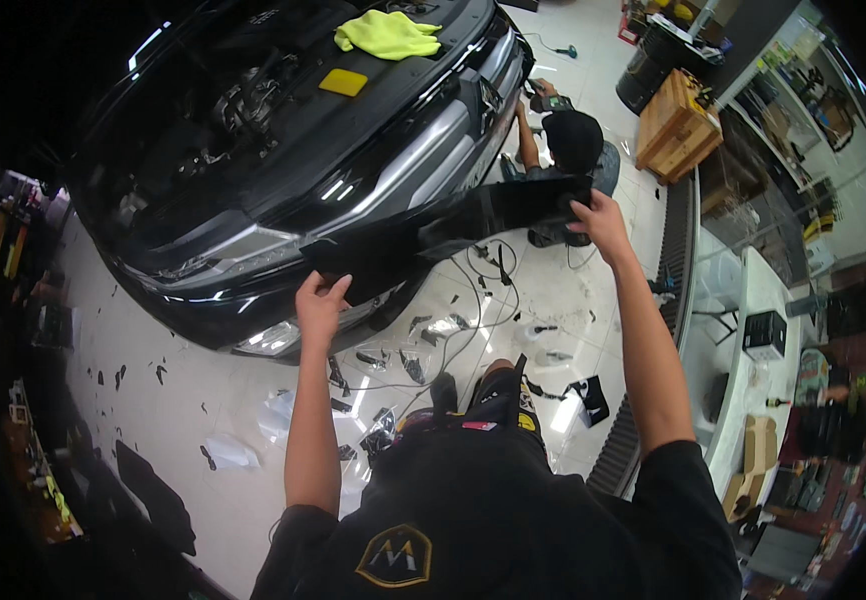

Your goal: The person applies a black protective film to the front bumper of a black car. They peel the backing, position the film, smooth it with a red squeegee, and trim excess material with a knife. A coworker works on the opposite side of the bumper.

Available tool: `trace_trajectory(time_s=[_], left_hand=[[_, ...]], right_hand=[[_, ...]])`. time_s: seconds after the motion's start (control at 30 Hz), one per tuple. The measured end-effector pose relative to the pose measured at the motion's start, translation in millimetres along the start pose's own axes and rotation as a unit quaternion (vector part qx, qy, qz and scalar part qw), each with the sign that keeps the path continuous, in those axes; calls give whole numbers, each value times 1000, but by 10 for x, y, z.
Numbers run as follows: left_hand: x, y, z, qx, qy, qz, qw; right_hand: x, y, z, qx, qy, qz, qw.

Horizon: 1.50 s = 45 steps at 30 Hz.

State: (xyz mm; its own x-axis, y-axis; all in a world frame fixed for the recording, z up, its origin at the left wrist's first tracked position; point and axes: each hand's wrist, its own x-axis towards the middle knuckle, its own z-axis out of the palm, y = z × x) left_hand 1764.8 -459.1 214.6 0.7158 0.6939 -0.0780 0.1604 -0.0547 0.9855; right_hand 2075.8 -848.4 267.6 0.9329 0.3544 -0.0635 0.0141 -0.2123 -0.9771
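A long, glossy black strip of sheet material (473,220) is stretched between my two hands, in front of a black car's bumper and grille (393,175). My left hand (321,300) pinches the strip's left end, low by the front bumper. My right hand (598,222) grips the other end, higher up, just below a crouching co-worker in a dark cap (573,145). That person's hands are at the far end of the car's front. A yellow cloth (388,35) and a yellow squeegee card (343,82) lie on top of the engine bay.
Dark film scraps (593,400) and a grey cable (513,310) lie on the tiled floor (193,400). At the right are a wooden box (673,130), a black drum (643,80), a long floor grate (613,450) and a white counter (723,400). Shelves (38,260) line the far left.
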Motion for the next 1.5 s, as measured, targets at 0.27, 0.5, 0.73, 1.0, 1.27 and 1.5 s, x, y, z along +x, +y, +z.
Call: trace_trajectory(time_s=[0.27,0.5,0.73,1.0,1.27,1.5], left_hand=[[656,-244,695,10,203,-39,978],[637,-460,667,261,376,-37,888],[754,-342,782,189,406,-96,889],[766,-185,896,187,470,-121,854],[751,-153,927,218,492,-144,831],[713,-328,899,280,491,-87,820]], right_hand=[[2814,340,745,-153,-58,-102,981],[3183,273,1462,-465,-113,-151,865],[3400,96,1319,-515,-161,-237,808],[3458,-24,1331,-528,-186,-217,800],[3483,-4,1274,-547,-178,-209,791],[3480,209,1338,-520,-129,-261,803]])
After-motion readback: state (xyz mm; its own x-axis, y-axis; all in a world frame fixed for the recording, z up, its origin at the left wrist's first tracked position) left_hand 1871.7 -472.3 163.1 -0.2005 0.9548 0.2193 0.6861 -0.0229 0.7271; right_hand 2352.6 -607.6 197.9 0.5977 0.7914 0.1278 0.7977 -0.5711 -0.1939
